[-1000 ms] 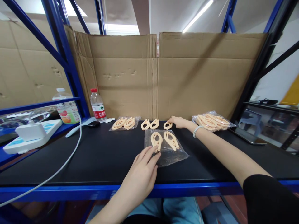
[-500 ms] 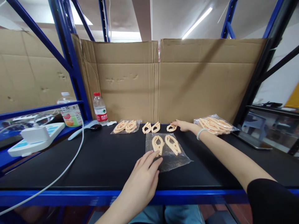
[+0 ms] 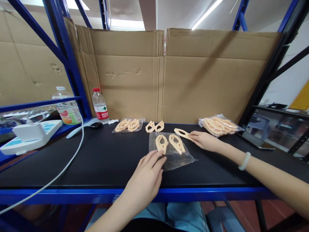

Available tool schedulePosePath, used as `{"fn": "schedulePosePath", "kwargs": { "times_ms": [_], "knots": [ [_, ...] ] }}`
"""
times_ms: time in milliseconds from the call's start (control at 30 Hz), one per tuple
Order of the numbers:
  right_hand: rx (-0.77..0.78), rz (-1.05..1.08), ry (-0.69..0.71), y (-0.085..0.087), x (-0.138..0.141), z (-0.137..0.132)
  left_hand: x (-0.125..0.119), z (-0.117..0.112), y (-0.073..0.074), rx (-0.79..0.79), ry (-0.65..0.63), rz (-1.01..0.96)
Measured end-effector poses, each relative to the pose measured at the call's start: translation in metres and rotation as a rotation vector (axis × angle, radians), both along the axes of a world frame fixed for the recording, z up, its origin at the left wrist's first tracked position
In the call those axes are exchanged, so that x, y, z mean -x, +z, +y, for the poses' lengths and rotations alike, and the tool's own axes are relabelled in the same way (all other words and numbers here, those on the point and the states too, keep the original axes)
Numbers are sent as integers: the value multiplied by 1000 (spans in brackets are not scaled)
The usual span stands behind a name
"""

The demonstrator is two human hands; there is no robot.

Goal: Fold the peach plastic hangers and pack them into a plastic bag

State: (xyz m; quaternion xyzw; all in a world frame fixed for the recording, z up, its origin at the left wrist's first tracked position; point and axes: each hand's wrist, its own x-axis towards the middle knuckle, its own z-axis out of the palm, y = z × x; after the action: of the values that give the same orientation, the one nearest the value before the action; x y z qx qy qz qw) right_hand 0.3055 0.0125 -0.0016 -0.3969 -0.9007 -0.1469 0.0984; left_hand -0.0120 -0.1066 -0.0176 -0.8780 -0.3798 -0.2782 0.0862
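Note:
My right hand [image 3: 205,140] pinches one end of a cream folding hanger [image 3: 179,130], which is held slanted near the tabletop. In front of me lies a clear plastic bag [image 3: 175,165] with two more folding hangers, a left one [image 3: 159,141] and a right one [image 3: 177,144]; I cannot tell whether they lie in or on it. My left hand [image 3: 147,172] rests at the bag's left side, fingers stretched out, fingertips touching the lower end of the left hanger. Behind the bag, two loose folding hangers [image 3: 154,126] lie side by side.
A bagged pair of hangers [image 3: 127,125] lies at back left, and a fuller bag of hangers [image 3: 218,125] at back right. A water bottle [image 3: 100,108], a white cable [image 3: 72,164] and a power strip [image 3: 51,130] are on the left. Cardboard [image 3: 212,83] walls the back.
My right hand has drawn the hanger from the back toward me and to the right, turning it lengthwise. My left hand stays at the bag. The view has tilted slightly down.

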Motion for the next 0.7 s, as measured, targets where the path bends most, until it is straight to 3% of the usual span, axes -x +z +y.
{"fn": "schedulePosePath", "kwargs": {
  "times_ms": [233, 367, 567, 700],
  "knots": [
    [-155, 0, -16, -6, 12, -110, 0, 2, 0, 9, -16, -16],
    [-157, 51, 30, -7, 18, -154, 0, 2, 1, 13, -9, -12],
    [-359, 183, 182, -38, 19, -175, -1, 3, 0, 14, 4, -1],
    [-325, 233, 267, -44, 17, -180, -1, 3, 0, 15, 21, 35]
  ]
}}
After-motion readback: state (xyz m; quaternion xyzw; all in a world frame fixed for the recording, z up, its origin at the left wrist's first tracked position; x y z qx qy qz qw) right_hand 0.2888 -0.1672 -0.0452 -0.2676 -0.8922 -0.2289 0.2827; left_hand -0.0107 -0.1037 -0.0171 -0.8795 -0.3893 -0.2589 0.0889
